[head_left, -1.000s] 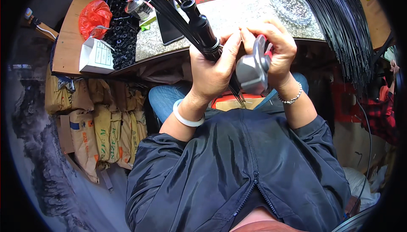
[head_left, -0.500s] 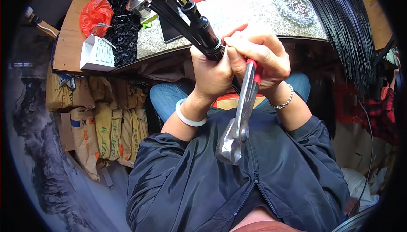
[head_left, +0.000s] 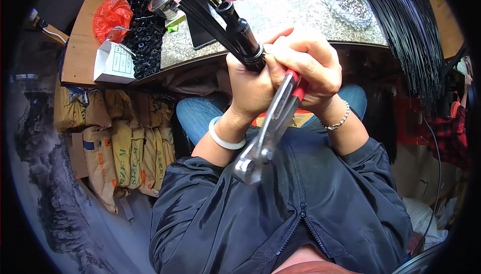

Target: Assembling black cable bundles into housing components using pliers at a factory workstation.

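Observation:
My left hand point(head_left: 249, 89) is wrapped round the lower end of a black umbrella frame. Its stepped black tube point(head_left: 242, 32) points up and away toward the table, with a bundle of thin black rods point(head_left: 206, 22) along its left side. Close against it, my right hand point(head_left: 314, 66) is closed with the red-handled pliers point(head_left: 273, 116) in its grip. The metal jaws of the pliers hang toward my jacket, apart from the frame. Thumb and forefinger of the right hand pinch at the frame just below a shiny ring; what lies between them is too small to make out.
On the table's edge stand a white box point(head_left: 115, 62) and a red plastic bag point(head_left: 111, 18), beside a heap of small black parts point(head_left: 146, 48). A glass dish point(head_left: 349, 7) lies at the right. Long black rods point(head_left: 408, 33) droop over the edge. Sacks point(head_left: 120, 159) are stacked at left.
The pliers have swung so that their jaws moved left and slightly up across my jacket. Both hands stay nearly in place on the frame.

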The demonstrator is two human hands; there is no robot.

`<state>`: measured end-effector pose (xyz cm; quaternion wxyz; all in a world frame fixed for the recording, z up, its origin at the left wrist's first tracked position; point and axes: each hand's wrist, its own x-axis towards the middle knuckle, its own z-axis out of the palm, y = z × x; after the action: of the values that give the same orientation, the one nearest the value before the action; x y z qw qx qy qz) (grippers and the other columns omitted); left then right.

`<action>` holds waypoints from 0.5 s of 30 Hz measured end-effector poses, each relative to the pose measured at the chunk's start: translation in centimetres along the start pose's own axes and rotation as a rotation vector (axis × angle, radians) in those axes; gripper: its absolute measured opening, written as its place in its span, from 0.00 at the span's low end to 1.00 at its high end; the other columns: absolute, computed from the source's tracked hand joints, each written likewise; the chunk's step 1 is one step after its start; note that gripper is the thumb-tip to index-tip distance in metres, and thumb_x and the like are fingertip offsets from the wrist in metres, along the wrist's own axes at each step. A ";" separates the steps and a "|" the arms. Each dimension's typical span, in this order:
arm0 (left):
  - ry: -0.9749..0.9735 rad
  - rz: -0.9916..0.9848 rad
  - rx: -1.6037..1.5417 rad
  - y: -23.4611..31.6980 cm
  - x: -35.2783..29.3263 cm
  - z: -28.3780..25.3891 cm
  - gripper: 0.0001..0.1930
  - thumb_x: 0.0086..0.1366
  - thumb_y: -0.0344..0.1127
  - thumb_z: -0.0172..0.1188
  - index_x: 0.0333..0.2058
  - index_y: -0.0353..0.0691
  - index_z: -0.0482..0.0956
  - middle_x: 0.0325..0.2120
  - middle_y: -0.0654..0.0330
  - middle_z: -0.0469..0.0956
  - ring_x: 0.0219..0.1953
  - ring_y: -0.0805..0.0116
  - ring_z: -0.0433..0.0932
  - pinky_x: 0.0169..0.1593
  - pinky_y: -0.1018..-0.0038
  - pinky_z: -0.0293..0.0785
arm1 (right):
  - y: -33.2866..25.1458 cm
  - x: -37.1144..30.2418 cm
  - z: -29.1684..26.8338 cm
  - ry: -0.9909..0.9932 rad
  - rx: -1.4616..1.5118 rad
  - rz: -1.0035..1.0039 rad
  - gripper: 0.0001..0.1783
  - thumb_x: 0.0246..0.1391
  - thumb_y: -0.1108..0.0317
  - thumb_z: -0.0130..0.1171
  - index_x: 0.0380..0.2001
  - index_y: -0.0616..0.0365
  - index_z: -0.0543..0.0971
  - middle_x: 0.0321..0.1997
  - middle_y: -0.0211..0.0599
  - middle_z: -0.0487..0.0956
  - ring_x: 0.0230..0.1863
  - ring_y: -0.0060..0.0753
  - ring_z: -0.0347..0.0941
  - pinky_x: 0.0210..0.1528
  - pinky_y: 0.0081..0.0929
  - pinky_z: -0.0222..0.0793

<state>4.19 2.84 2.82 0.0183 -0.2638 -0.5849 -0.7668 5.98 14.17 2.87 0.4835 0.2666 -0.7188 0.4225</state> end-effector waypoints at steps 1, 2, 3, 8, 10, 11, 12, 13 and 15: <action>0.034 -0.080 -0.005 0.1 -0.1 -0.1 0.07 0.59 0.26 0.55 0.33 0.27 0.79 0.33 0.53 0.80 0.39 0.68 0.78 0.42 0.75 0.74 | -0.1 0.3 -0.2 0.000 0.001 0.001 0.11 0.38 0.80 0.65 0.30 0.63 0.80 0.25 0.37 0.74 0.27 0.31 0.73 0.29 0.24 0.70; 0.068 -0.159 -0.011 0.1 -0.1 -0.1 0.08 0.59 0.26 0.56 0.34 0.27 0.78 0.32 0.54 0.80 0.38 0.70 0.78 0.41 0.76 0.74 | -0.2 0.7 -0.4 -0.051 0.025 0.023 0.11 0.38 0.79 0.65 0.30 0.63 0.80 0.24 0.37 0.74 0.27 0.31 0.73 0.29 0.25 0.70; 0.068 -0.159 -0.012 0.0 -0.1 -0.2 0.08 0.59 0.26 0.56 0.34 0.27 0.78 0.32 0.54 0.80 0.38 0.70 0.78 0.41 0.76 0.74 | -0.2 0.9 -0.6 -0.103 0.048 0.046 0.11 0.38 0.79 0.65 0.30 0.63 0.80 0.24 0.37 0.74 0.27 0.31 0.73 0.28 0.25 0.69; -0.058 -0.138 0.055 -0.6 -0.2 -1.6 0.11 0.59 0.29 0.58 0.40 0.28 0.77 0.25 0.64 0.76 0.24 0.82 0.71 0.26 0.83 0.66 | -0.6 2.8 -2.5 -0.320 0.088 0.519 0.14 0.43 0.69 0.67 0.36 0.60 0.79 0.26 0.31 0.74 0.29 0.21 0.71 0.33 0.17 0.66; 0.007 -0.179 -0.116 -0.3 0.6 -1.4 0.12 0.62 0.32 0.57 0.42 0.31 0.78 0.13 0.73 0.67 0.13 0.88 0.62 0.16 0.87 0.53 | 0.0 3.5 -2.8 -0.396 0.125 0.506 0.16 0.50 0.69 0.62 0.42 0.60 0.76 0.26 0.26 0.72 0.27 0.16 0.66 0.32 0.16 0.63; 0.049 -0.204 -0.038 0.2 1.0 -1.4 0.12 0.63 0.30 0.55 0.44 0.30 0.77 0.10 0.75 0.64 0.10 0.88 0.60 0.15 0.86 0.53 | 0.3 3.9 -3.4 -0.448 0.183 0.461 0.15 0.52 0.70 0.59 0.44 0.61 0.75 0.26 0.24 0.71 0.26 0.16 0.65 0.31 0.16 0.63; 0.049 -0.219 -0.111 0.7 1.4 -1.7 0.12 0.63 0.29 0.55 0.43 0.31 0.77 0.10 0.75 0.64 0.10 0.88 0.59 0.15 0.86 0.52 | 0.2 4.1 -4.8 -0.592 0.097 0.455 0.16 0.57 0.71 0.53 0.48 0.63 0.72 0.26 0.24 0.70 0.23 0.17 0.64 0.29 0.15 0.63; 0.061 -0.230 -0.175 1.2 1.6 -2.2 0.11 0.63 0.29 0.55 0.43 0.31 0.77 0.10 0.75 0.64 0.10 0.88 0.59 0.14 0.87 0.52 | -0.4 4.4 -6.1 -0.759 0.200 0.771 0.17 0.60 0.70 0.48 0.51 0.65 0.69 0.27 0.29 0.72 0.23 0.17 0.67 0.29 0.16 0.66; 0.089 -0.202 -0.156 1.2 1.6 -2.8 0.11 0.63 0.28 0.54 0.43 0.31 0.77 0.10 0.75 0.64 0.10 0.88 0.59 0.14 0.87 0.51 | -1.6 4.3 -7.8 -0.780 0.397 1.107 0.11 0.59 0.68 0.50 0.39 0.66 0.72 0.24 0.34 0.75 0.26 0.23 0.72 0.29 0.23 0.69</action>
<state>2.19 0.37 4.04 -0.0534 -0.1700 -0.5458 -0.8188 9.18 20.21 8.72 -0.1532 0.0771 -0.7789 0.6033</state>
